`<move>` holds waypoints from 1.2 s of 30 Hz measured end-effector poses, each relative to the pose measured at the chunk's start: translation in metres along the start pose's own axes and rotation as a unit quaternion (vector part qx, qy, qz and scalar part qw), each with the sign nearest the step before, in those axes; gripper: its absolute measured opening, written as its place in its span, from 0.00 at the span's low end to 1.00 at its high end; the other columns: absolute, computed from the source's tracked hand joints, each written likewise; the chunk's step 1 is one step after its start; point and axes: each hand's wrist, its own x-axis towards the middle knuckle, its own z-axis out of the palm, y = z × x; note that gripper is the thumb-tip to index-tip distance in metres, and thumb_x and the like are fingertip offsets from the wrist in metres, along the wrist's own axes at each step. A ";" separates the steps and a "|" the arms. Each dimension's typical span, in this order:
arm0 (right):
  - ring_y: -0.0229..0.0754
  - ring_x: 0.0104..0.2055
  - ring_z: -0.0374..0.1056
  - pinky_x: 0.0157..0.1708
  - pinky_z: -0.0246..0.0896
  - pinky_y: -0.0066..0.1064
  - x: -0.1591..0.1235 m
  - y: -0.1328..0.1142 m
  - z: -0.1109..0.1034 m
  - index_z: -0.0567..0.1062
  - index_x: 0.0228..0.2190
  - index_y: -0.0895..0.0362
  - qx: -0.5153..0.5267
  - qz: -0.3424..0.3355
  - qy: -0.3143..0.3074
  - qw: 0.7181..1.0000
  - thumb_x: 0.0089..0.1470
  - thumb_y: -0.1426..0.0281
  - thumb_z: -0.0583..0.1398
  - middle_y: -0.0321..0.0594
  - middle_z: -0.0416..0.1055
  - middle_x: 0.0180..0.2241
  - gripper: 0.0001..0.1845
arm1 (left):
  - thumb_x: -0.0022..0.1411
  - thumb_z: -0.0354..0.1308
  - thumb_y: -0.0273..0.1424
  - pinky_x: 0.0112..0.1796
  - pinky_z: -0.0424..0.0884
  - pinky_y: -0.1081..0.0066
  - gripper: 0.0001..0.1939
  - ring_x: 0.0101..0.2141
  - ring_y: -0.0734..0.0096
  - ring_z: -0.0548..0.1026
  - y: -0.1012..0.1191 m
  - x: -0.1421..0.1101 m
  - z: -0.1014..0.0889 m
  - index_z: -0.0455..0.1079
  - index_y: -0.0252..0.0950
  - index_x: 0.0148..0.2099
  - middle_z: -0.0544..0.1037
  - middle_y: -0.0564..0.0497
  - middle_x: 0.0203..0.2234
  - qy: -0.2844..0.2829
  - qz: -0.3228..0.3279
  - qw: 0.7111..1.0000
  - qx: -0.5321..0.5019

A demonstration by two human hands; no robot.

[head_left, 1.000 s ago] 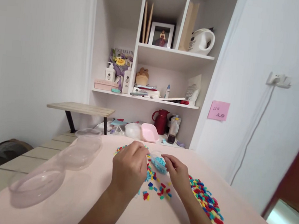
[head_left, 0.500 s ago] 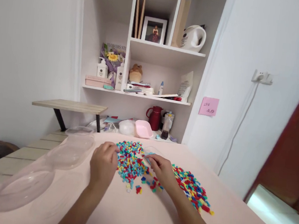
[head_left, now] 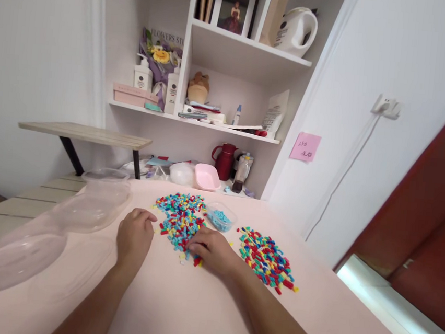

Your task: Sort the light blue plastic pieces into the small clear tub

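A mixed heap of small coloured plastic bricks (head_left: 180,218) lies on the pale pink tabletop between my hands. My left hand (head_left: 135,237) rests at its left edge, fingers loosely curled, with nothing visible in them. My right hand (head_left: 212,247) reaches into the heap's lower right edge. Its thumb and forefinger are drawn together low over the bricks; whatever they hold is hidden. Just beyond it stands a small clear tub (head_left: 221,217) with light-blue bricks inside. Farther right is a second spread of mixed bricks (head_left: 266,260).
Several clear plastic containers (head_left: 12,262) line the table's left side. A pink tray (head_left: 207,177), a dark red jug (head_left: 224,162) and a bottle stand at the back, under white shelves (head_left: 250,46). A slatted wooden surface (head_left: 46,200) adjoins on the left.
My right hand has moved from the clear tub back toward me and left, down to the heap. The tub now shows in full. My left hand stays beside the heap; the view has shifted.
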 end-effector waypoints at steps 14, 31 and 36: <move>0.37 0.38 0.68 0.40 0.61 0.27 -0.002 0.006 -0.007 0.79 0.33 0.52 -0.008 0.014 0.006 1.000 0.52 0.79 0.54 0.37 0.73 0.35 0.16 | 0.57 0.44 0.25 0.31 0.60 0.71 0.16 0.33 0.70 0.72 -0.002 0.001 -0.001 0.72 0.40 0.28 0.76 0.53 0.35 -0.104 -0.080 0.991 -0.025; 0.37 0.38 0.67 0.38 0.59 0.25 -0.010 0.000 -0.028 0.79 0.31 0.54 0.039 -0.007 -0.083 0.996 0.51 0.77 0.56 0.37 0.75 0.33 0.13 | 0.52 0.46 0.27 0.30 0.62 0.71 0.14 0.32 0.67 0.75 -0.009 0.008 0.005 0.73 0.41 0.27 0.78 0.53 0.27 -0.159 -0.129 0.977 -0.064; 0.37 0.34 0.66 0.37 0.59 0.27 -0.005 0.003 -0.021 0.80 0.34 0.52 -0.017 0.048 0.011 0.999 0.47 0.79 0.56 0.37 0.72 0.32 0.16 | 0.51 0.46 0.28 0.28 0.61 0.71 0.14 0.28 0.67 0.75 -0.014 0.010 0.009 0.73 0.41 0.28 0.77 0.54 0.22 -0.187 -0.158 0.966 -0.087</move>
